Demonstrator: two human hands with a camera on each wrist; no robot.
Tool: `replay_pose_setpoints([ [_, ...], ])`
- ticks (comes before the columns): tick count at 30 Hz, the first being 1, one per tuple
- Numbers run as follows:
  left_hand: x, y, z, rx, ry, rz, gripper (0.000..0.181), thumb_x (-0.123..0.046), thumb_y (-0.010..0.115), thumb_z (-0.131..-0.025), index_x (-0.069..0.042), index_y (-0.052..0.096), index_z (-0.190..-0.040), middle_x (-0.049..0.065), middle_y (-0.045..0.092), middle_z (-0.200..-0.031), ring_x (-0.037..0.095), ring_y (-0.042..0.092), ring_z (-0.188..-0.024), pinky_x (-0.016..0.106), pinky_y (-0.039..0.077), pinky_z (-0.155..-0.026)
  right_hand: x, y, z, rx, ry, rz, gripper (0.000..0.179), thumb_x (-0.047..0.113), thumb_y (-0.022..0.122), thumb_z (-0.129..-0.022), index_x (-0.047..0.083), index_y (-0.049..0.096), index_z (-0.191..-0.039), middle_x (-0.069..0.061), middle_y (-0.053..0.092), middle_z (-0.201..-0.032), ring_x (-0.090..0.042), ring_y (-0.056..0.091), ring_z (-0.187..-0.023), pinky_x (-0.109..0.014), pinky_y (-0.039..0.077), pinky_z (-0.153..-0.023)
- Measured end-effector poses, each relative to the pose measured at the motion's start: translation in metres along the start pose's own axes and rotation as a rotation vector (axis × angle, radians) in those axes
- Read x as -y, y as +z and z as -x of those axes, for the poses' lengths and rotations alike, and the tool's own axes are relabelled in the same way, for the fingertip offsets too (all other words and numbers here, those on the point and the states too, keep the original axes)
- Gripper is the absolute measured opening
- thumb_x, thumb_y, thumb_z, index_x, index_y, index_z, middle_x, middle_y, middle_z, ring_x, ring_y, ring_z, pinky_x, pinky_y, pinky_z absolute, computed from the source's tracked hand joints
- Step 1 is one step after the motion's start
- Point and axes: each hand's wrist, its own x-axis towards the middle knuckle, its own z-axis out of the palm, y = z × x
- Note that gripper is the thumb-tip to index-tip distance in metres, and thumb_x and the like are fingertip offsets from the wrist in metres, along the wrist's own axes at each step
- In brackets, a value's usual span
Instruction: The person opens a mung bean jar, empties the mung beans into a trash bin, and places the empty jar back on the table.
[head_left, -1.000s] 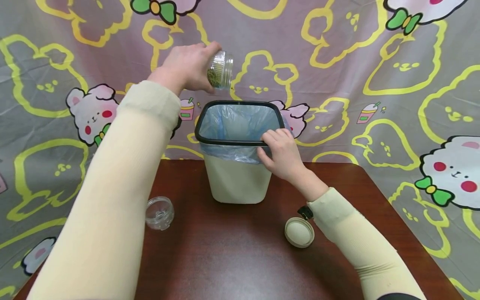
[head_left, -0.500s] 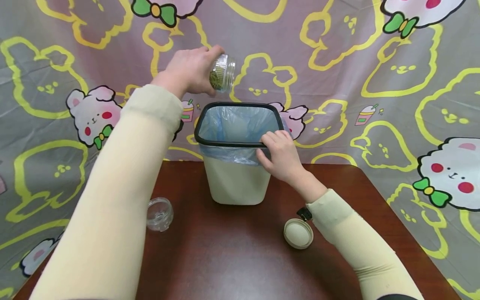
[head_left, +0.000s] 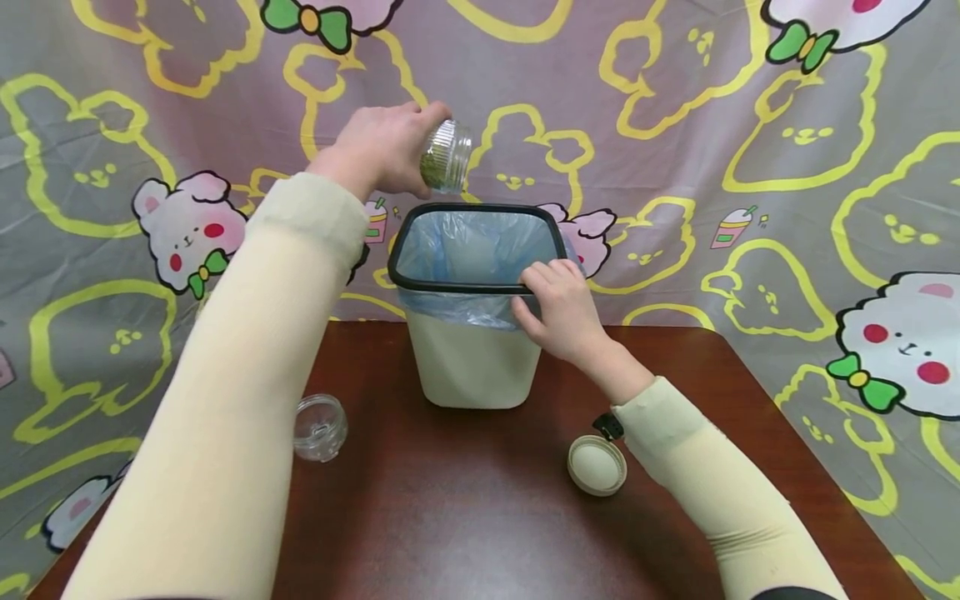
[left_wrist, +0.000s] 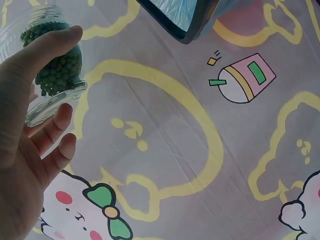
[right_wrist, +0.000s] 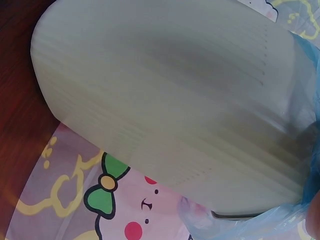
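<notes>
My left hand point(head_left: 382, 150) grips a clear ribbed glass jar point(head_left: 447, 157) on its side, mouth to the right, above the bin's far left rim. Small round green beans point(left_wrist: 59, 72) fill part of the jar, as the left wrist view shows. Below it stands a pale trash bin point(head_left: 472, 362) with a black rim and a blue plastic liner point(head_left: 442, 242). My right hand point(head_left: 561, 312) holds the bin's near right rim, its fingers over the edge and thumb outside. The right wrist view shows mostly the bin wall point(right_wrist: 165, 100), with a fingertip at the right edge.
On the brown table point(head_left: 450, 500), a clear glass stopper-like piece point(head_left: 320, 427) lies left of the bin. A round cream lid point(head_left: 597, 466) lies at the right, beside the right sleeve cuff. A patterned cloth point(head_left: 675, 125) hangs close behind the bin.
My left hand and the jar have come down and slightly right, nearer the bin's rim, with the jar tipped slightly further. The right hand keeps its hold on the rim.
</notes>
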Motion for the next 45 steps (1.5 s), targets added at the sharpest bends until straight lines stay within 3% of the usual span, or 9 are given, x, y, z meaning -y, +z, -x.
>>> replay_pose_setpoints([
  [13, -0.0027, 0.0068, -0.0027, -0.003, 0.009, 0.003, 0.092, -0.029, 0.08, -0.074, -0.015, 0.028, -0.149, 0.02, 0.05, -0.13, 0.038, 0.053, -0.112, 0.058, 0.042, -0.093, 0.0, 0.0002, 0.0013, -0.008, -0.002, -0.002, 0.019, 0.018, 0.051, -0.09, 0.003, 0.049, -0.078, -0.006, 0.047, -0.072, -0.028, 0.047, -0.07, -0.048, 0.039, -0.08],
  [21, -0.0023, 0.002, -0.0013, -0.024, -0.015, -0.007, 0.093, -0.026, 0.081, -0.076, -0.015, 0.026, -0.15, 0.021, 0.05, -0.13, 0.039, 0.053, -0.112, 0.056, 0.042, -0.095, 0.0008, 0.0, 0.0001, -0.001, 0.001, 0.001, 0.018, 0.017, 0.049, -0.09, 0.003, 0.049, -0.079, -0.006, 0.048, -0.073, -0.028, 0.048, -0.071, -0.048, 0.039, -0.081],
  [28, -0.0004, 0.0031, -0.0016, 0.025, -0.015, -0.016, 0.096, -0.027, 0.081, -0.076, -0.015, 0.022, -0.152, 0.022, 0.047, -0.133, 0.04, 0.051, -0.115, 0.058, 0.04, -0.096, -0.0001, 0.0004, -0.0003, -0.013, -0.001, -0.004, 0.017, 0.016, 0.05, -0.089, 0.003, 0.05, -0.079, -0.006, 0.047, -0.072, -0.028, 0.047, -0.071, -0.048, 0.039, -0.079],
  [35, 0.0017, 0.0003, -0.0013, -0.025, -0.019, -0.024, 0.093, -0.024, 0.081, -0.075, -0.015, 0.026, -0.15, 0.021, 0.049, -0.131, 0.039, 0.053, -0.113, 0.056, 0.041, -0.096, -0.0005, 0.0012, -0.0003, -0.005, 0.006, -0.007, 0.017, 0.017, 0.05, -0.09, 0.003, 0.05, -0.079, -0.006, 0.048, -0.073, -0.028, 0.047, -0.071, -0.048, 0.039, -0.08],
  [45, 0.0023, -0.0023, -0.0002, -0.004, -0.02, -0.035, 0.093, -0.025, 0.08, -0.075, -0.015, 0.025, -0.15, 0.022, 0.048, -0.129, 0.039, 0.053, -0.111, 0.057, 0.042, -0.094, -0.0004, -0.0007, -0.0007, 0.0, 0.003, -0.009, 0.018, 0.018, 0.051, -0.089, 0.003, 0.05, -0.079, -0.005, 0.047, -0.072, -0.028, 0.047, -0.07, -0.048, 0.039, -0.08],
])
